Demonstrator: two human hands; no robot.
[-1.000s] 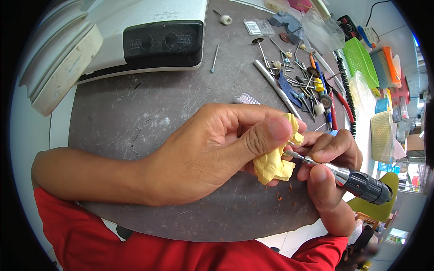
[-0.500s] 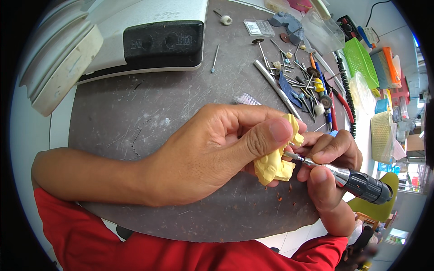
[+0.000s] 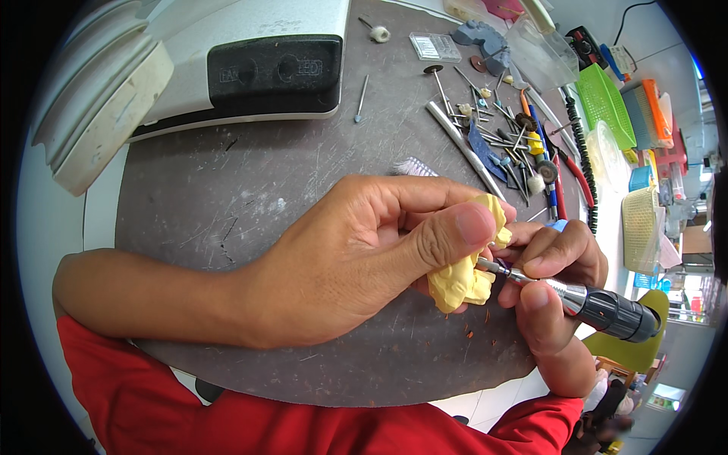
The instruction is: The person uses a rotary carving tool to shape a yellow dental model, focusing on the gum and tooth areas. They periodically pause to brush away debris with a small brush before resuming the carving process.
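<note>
- Your left hand (image 3: pixel 356 265) is wrapped tight round the yellow cast (image 3: pixel 462 277): thumb pressed across its top, fingers curled behind it, so only its lower and upper right parts show.
- The cast sits just right of the picture's centre, lifted above the dark round table (image 3: pixel 227 197); whether it touches the top you cannot tell.
- Your right hand (image 3: pixel 550 296) comes in from 4 o'clock and grips the handpiece (image 3: pixel 599 307) like a pen, fingers closed round its metal neck, the black body pointing away toward 4 o'clock.
- The handpiece's tip meets the cast on its right side, just under your left thumb; the bur itself is too small to make out.
- A few reddish crumbs (image 3: pixel 474 330) lie on the table just below the cast.
- At 11 o'clock a white machine (image 3: pixel 250 53) with a black front panel stands on the table's far edge.
- At 1 o'clock, well apart from your hands, a scatter of burs (image 3: pixel 500 129) and slim tools lies loose, with a small brush (image 3: pixel 413 167) nearer, just above your left fingers.
- At 2 o'clock, beyond the table's rim, sit a green basket (image 3: pixel 607 106) and a coiled black cord (image 3: pixel 580 152).
- Your red sleeves (image 3: pixel 189 402) fill the lower edge at 6 o'clock.
</note>
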